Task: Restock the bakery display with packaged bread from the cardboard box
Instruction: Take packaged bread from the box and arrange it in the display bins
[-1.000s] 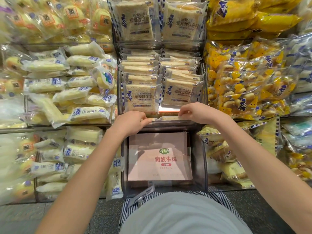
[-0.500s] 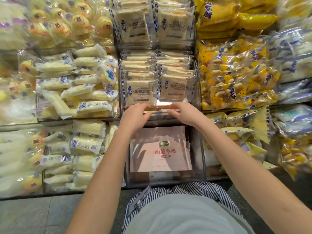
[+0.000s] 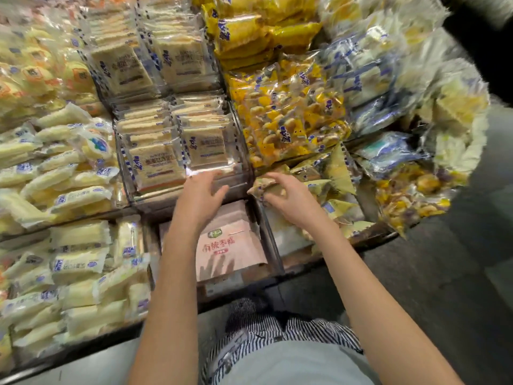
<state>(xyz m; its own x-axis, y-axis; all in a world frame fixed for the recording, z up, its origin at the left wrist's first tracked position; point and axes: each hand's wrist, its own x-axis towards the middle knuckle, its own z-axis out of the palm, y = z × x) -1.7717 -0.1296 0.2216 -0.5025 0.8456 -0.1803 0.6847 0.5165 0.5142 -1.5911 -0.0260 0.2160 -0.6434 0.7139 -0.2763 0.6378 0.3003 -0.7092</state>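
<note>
Clear-wrapped toast packets point(image 3: 155, 168) fill the middle bin point(image 3: 166, 196), just beyond the left hand point(image 3: 198, 198), its fingers loosely spread, holding nothing; the right hand point(image 3: 294, 202), beside it, curls its fingers round a small yellowish packet point(image 3: 261, 186) that juts leftward.

A grey tiled floor point(image 3: 444, 287) fills the view from 3 to 5 o'clock. At 6 o'clock lies a black-and-white striped garment point(image 3: 305, 329), with pale grey cloth point(image 3: 291, 365) below it at the frame's edge. Just below centre, a pink carton point(image 3: 230, 245) with a green badge and red characters lies flat in a lower compartment. Long pale rolls point(image 3: 69, 195) in clear wrappers with blue labels are heaped at 9 o'clock, and round yellow cakes point(image 3: 36, 76) with orange labels at 10. Yellow bags point(image 3: 249, 29) are stacked at 12. Clear bags of small buns point(image 3: 291, 115) sit at 2 o'clock, beside blurred blue-and-white packets point(image 3: 369, 79).
</note>
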